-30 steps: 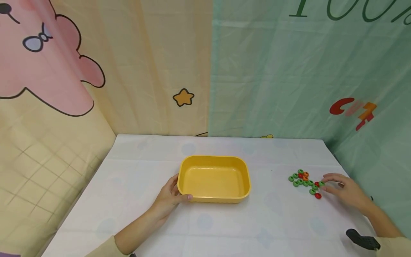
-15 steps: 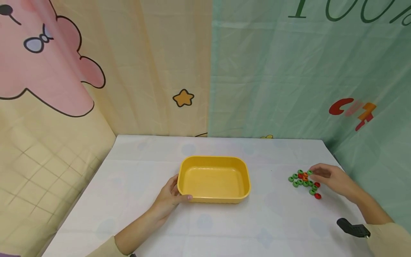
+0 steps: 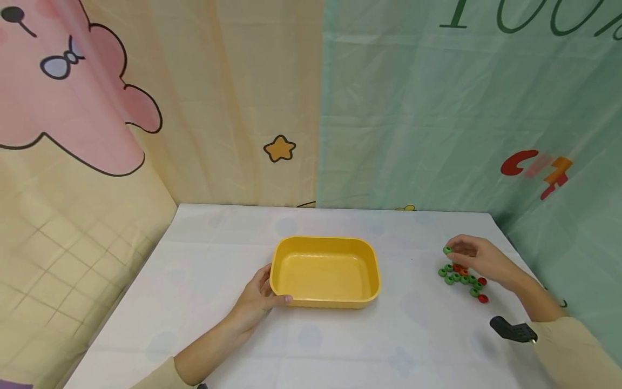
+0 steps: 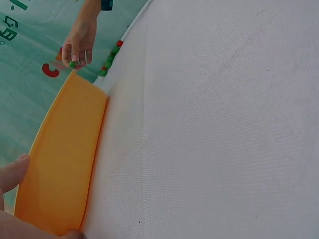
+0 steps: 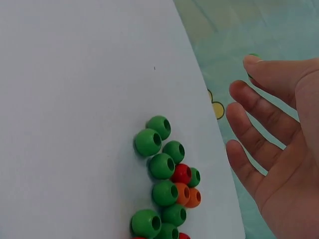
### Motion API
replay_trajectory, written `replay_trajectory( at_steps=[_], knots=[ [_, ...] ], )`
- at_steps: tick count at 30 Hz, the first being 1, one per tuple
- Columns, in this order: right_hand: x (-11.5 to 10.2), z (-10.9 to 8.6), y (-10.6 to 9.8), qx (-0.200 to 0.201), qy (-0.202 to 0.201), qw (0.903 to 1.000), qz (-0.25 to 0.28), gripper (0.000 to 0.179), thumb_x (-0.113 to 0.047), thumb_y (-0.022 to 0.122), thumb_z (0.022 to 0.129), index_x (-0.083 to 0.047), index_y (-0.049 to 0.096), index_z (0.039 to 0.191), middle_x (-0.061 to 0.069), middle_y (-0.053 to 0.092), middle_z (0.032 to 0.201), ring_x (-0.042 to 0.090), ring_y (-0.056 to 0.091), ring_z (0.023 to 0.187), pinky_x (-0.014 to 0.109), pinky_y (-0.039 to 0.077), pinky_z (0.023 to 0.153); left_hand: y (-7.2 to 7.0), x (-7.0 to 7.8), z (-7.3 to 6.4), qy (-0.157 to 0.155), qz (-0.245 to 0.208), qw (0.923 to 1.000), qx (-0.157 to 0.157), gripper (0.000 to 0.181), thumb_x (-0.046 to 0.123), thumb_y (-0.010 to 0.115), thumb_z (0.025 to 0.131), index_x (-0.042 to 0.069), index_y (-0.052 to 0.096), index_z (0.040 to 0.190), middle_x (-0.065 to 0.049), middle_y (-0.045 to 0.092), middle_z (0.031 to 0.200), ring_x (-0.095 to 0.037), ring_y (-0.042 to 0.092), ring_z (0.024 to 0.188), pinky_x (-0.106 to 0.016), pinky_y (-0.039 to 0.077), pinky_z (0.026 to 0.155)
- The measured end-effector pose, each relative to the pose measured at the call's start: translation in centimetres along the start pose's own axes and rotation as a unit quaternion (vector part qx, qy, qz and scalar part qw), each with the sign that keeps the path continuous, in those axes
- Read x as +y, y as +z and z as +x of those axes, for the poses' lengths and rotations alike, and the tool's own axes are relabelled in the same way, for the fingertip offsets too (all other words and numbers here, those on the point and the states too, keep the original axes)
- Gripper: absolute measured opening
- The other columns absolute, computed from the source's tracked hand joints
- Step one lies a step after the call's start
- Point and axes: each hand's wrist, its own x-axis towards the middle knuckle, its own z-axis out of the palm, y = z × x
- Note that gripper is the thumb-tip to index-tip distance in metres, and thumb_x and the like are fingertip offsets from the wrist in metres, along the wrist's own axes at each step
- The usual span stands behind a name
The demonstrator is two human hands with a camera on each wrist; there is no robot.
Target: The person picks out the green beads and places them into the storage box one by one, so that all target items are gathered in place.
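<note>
A yellow plastic tray (image 3: 325, 278) with nothing in it stands mid-table. My left hand (image 3: 255, 297) holds its left end, thumb over the front rim and fingers round the side. Over to the right, my right hand (image 3: 486, 263) pinches a green bead (image 3: 447, 250) between thumb and fingertips, raised just behind a pile of beads. That bead is mostly covered by the thumb in the right wrist view. Several green beads (image 5: 162, 166), red beads (image 3: 483, 299) and orange beads (image 5: 194, 197) with round holes lie close together on the table below the hand.
A white cloth (image 3: 311, 346) with faint pale dots covers the table. Printed curtains, beige (image 3: 233, 108) on the left and green (image 3: 413, 119) on the right, hang behind it. A black device (image 3: 512, 329) sits at my right sleeve.
With the green bead in its fingertips, my right hand has moved left and toward the back, from the pile's right side to behind it. The left hand and tray have stayed put.
</note>
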Motion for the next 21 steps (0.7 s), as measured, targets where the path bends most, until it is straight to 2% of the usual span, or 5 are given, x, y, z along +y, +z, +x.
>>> replay_trajectory(
  at_steps=[5,14,21],
  knots=[
    [-1.5,1.6,0.7,-0.009,-0.014,0.9998,0.007,0.030,-0.025,0.067,0.103,-0.002,0.063,0.123,0.014,0.069,0.115,0.033,0.065,0.106,0.030,0.057,0.080,-0.1,-0.1,0.1,0.004,0.002,1.0000,0.004,0.099,0.001,0.087,0.079,0.008,0.030,0.159,-0.017,0.032,0.164,-0.038,0.030,0.150,-0.049,0.038,0.116],
    [-4.4,4.0,2.4,-0.040,-0.038,0.9981,0.026,0.024,-0.018,0.068,0.103,-0.003,0.064,0.121,0.015,0.069,0.117,0.033,0.064,0.112,0.045,0.056,0.091,0.0,-0.2,0.2,0.009,0.002,0.9999,0.008,0.100,-0.001,0.088,0.077,0.007,0.031,0.158,-0.017,0.034,0.163,-0.039,0.032,0.148,-0.047,0.039,0.114],
    [-5.6,5.5,3.7,-0.063,-0.064,0.9950,0.043,0.018,-0.015,0.069,0.101,-0.003,0.066,0.115,0.013,0.068,0.111,0.027,0.065,0.103,0.032,0.057,0.086,0.0,-0.1,0.2,0.009,0.004,0.9999,0.012,0.099,-0.002,0.088,0.077,0.006,0.031,0.158,-0.017,0.033,0.163,-0.039,0.033,0.148,-0.046,0.040,0.114]
  ],
)
